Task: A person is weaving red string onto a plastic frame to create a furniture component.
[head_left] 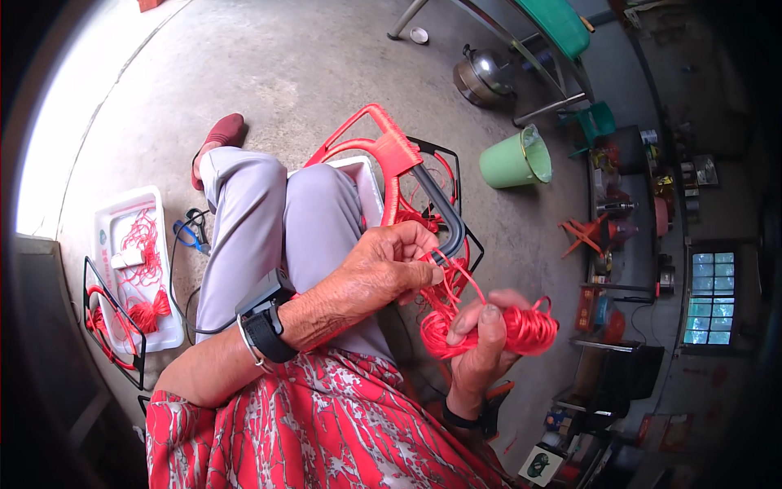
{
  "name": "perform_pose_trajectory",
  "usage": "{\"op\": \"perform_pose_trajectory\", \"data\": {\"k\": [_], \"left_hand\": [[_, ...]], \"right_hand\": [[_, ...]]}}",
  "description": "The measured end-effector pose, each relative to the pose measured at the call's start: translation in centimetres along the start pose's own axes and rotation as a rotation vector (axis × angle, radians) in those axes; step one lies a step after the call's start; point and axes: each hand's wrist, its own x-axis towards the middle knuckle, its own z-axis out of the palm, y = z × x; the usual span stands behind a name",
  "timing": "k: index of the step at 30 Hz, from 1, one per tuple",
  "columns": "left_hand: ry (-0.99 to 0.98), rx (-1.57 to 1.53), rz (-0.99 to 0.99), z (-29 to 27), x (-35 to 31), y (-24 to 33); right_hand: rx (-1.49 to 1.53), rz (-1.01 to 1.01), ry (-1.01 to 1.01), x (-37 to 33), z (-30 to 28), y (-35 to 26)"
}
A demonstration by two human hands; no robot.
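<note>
A dark frame with rounded corners (pixel 440 205) leans by my knees, and much of it is wrapped tightly in red cord (pixel 397 155). One grey-black stretch along its right side is bare. My left hand (pixel 379 265) is closed at the lower end of that stretch, its thumb and fingers pinching the red cord against the frame. From there a strand runs to a thick bundle of red cord (pixel 531 329). My right hand (pixel 481 346) is closed around the bundle's middle, below and right of the frame.
At left, a white tray (pixel 169 326) holds loose red cord, with blue-handled scissors (pixel 194 236) beside it. Another white tray (pixel 368 181) stands behind my knee. Beyond are a green bin (pixel 509 161), a metal pot (pixel 484 77) and a green-topped stand (pixel 558 24). Cluttered shelves line the right.
</note>
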Motion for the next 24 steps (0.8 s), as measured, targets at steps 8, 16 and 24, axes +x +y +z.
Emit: {"op": "perform_pose_trajectory", "data": {"k": [8,16,24], "left_hand": [[0.041,0.111,0.002,0.2,0.2,-0.1],[0.057,0.120,0.002,0.4,0.1,-0.2],[0.046,0.110,-0.001,0.5,0.1,-0.1]], "right_hand": [[-0.165,-0.079,-0.167,-1.5,-0.1,-1.1],[-0.225,-0.169,-0.181,-1.6,0.1,-0.1],[-0.169,-0.063,-0.187,-1.3,-0.3,0.2]]}}
